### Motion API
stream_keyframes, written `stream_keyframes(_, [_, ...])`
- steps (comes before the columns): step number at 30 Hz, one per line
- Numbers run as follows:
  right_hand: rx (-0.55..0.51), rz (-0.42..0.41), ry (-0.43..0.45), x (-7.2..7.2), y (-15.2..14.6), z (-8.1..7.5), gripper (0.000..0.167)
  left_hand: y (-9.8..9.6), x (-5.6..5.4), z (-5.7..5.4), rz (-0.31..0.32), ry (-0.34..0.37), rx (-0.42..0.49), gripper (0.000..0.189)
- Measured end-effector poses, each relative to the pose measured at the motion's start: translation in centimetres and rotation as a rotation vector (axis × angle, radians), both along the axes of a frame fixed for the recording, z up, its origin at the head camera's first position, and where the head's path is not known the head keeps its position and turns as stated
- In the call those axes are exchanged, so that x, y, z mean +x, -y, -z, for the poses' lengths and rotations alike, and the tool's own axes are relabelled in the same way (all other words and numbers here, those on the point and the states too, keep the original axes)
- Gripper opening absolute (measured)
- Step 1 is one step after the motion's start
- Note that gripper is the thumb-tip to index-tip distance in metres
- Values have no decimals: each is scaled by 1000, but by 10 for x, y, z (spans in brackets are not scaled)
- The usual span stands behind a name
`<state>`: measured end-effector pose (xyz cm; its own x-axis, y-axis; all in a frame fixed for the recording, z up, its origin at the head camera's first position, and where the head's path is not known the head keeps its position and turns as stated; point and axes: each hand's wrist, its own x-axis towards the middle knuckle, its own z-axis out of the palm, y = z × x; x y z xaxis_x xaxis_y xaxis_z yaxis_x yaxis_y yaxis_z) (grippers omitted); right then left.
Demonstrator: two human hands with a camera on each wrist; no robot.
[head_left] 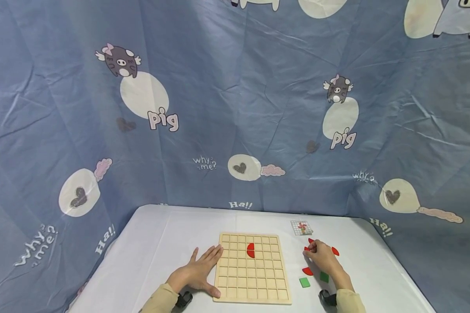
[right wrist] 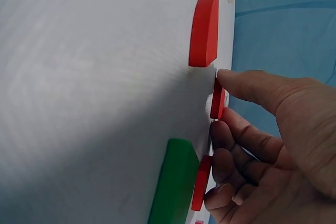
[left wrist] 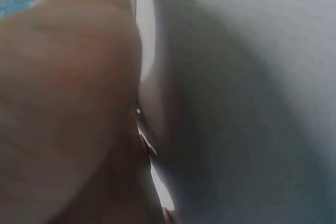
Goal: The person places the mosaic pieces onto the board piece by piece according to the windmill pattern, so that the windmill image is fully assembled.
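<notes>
My left hand [head_left: 197,271] lies with straight, spread fingers along the left edge of a wooden grid board [head_left: 250,295], fingertips and thumb touching it. Two red quarter-circle pieces [head_left: 250,254] sit one above the other in the board's upper cells. To the right of the board, my right hand [head_left: 324,257] pinches a red quarter-circle piece [right wrist: 217,98] between thumb and forefinger, low at the tabletop. In the right wrist view, the other fingers are curled beside another red piece [right wrist: 201,183]. Only blurred skin of the left hand [left wrist: 68,98] and white cloth fill the left wrist view.
Around the right hand lie more red pieces [head_left: 307,271] and two green squares, one lighter [head_left: 304,282] and one darker [head_left: 324,277]. A small gridded picture card [head_left: 301,228] with a red figure lies behind. A blue printed curtain [head_left: 235,108] surrounds the white table [head_left: 172,234].
</notes>
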<state>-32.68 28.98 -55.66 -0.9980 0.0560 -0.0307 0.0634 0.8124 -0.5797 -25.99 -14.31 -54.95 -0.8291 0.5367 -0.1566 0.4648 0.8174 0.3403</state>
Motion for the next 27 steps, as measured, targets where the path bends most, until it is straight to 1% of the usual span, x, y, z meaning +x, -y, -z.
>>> stream_keyframes(6, [-5, 6, 3, 1, 0, 2, 26, 0, -1, 3, -2, 5, 7, 131])
stream_keyframes(11, [-7, -1, -1, 0, 0, 1, 23, 1, -2, 3, -3, 7, 6, 132])
stream_keyframes(14, [-2, -32, -14, 0, 0, -2, 20, 1, -1, 2, -1, 5, 5, 131])
stream_keyframes(18, [34, -99, -60, 1, 1, -7, 16, 1, 0, 1, 1, 0, 9, 131])
stream_keyframes(24, [85, -158, -78, 0, 1, -10, 22, 1, 0, 1, 4, 0, 7, 130])
stream_keyframes(27, [96, -164, -80, 0, 1, -9, 24, 1, 0, 1, 4, -4, 7, 130])
